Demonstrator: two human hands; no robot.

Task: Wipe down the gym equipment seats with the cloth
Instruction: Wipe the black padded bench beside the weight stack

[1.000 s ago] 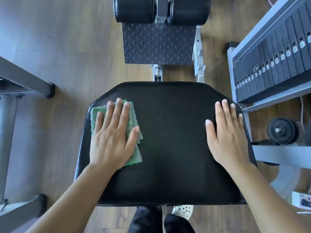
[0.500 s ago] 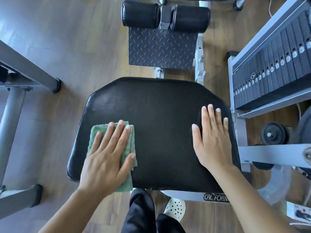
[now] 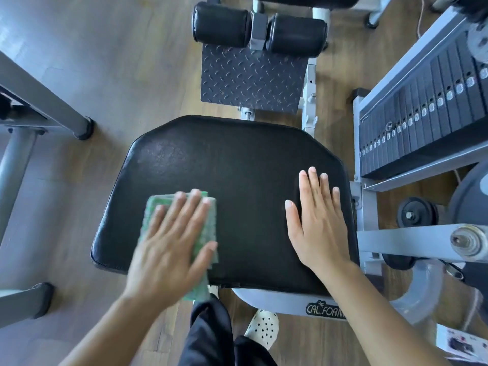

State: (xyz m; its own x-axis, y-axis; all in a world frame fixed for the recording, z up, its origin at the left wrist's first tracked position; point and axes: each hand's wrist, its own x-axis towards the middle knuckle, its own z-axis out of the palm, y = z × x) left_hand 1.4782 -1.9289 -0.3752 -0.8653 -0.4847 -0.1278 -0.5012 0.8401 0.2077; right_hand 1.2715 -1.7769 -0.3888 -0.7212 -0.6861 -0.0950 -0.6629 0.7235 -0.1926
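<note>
Left hand [image 3: 169,249] is lying flat, fingers straight and spread, pressing the folded green cloth [image 3: 210,220] onto the black seat pad [image 3: 237,167] at about 7 o'clock of the pad, near its front-left corner. The cloth's near edge is hanging just over the pad's front lip. The flat palm is probably spreading load so the whole fold is contacting the vinyl. Hand and cloth are blurring, so I'm reading this as mid-stroke.

Right hand [image 3: 319,228] is also resting open, palm down, on bare pad at 4 o'clock, holding nothing. It's likely bracing the body and steadying the pad against the wiping push. The hands are sitting well apart, leaving the centre and the 12 o'clock strip exposed. Can't tell from the sheen what's been wiped.

Weight stack [image 3: 422,107] is standing at 2 o'clock, just beside the pad. Roller pads [image 3: 221,25] and tread plate [image 3: 250,80] are sitting at 12 o'clock, crowding those edges.
</note>
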